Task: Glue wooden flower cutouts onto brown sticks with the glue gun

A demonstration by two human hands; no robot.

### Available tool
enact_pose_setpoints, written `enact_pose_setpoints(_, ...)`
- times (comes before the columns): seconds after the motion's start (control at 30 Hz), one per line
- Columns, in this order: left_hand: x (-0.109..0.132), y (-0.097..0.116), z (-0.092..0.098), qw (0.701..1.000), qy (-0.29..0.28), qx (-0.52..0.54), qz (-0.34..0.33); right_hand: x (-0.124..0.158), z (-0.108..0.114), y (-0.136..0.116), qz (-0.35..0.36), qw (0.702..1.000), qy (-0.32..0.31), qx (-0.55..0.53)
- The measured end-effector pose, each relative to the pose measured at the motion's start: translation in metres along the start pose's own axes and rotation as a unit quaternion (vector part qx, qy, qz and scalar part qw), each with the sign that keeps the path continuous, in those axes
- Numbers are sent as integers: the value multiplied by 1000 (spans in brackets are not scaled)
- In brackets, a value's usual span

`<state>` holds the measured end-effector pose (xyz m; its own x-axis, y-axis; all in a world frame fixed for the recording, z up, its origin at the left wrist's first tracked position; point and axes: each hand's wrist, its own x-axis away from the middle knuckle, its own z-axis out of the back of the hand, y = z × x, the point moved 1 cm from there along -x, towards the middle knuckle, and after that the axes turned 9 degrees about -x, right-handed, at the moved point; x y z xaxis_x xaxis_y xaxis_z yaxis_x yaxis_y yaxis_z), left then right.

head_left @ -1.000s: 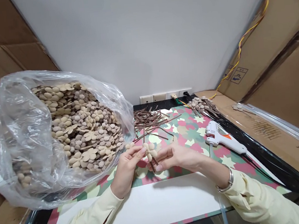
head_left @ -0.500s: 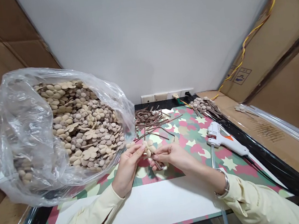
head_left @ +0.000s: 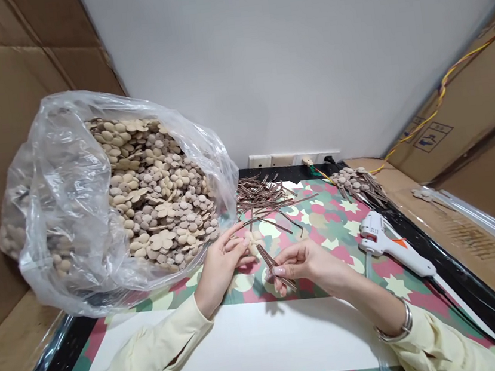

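Observation:
My left hand (head_left: 221,267) pinches the beige flower-shaped piece (head_left: 253,242) at its petals, just in front of the plastic bag. My right hand (head_left: 304,263) is closed on the brown strip stem (head_left: 271,261) that runs from the flower down toward me. Both hands hover over the camouflage-patterned mat (head_left: 324,224). The flower and stem appear joined, held between the two hands.
A large clear plastic bag (head_left: 64,202) full of beige flower pieces lies at left. Loose brown strips (head_left: 261,193) are piled behind the hands. A white glue gun (head_left: 387,240) lies at right, finished flowers (head_left: 355,181) beyond it. A white sheet (head_left: 257,341) covers the near table.
The view has shifted right, so everything sits further right. My right hand slid down the stem toward me and the flower lowered nearer the mat.

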<state>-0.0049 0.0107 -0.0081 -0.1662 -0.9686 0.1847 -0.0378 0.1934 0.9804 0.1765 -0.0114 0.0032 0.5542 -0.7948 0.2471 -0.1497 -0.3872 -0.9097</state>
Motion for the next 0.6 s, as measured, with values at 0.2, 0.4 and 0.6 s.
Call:
enact_pose_setpoints(0.2, 4, -1, -1, 998, -18, -34, -43, -2, 0, 2, -7, 1000, -4, 9)
enact_pose_setpoints(0.4, 5, 0, -2, 998, -42, -31, -46, -5, 5, 4, -13, 1000, -6, 8)
enact_pose_setpoints(0.6, 8, 2, -3, 996, -48, -68, -38, -7, 7, 7, -10, 1000, -17, 15)
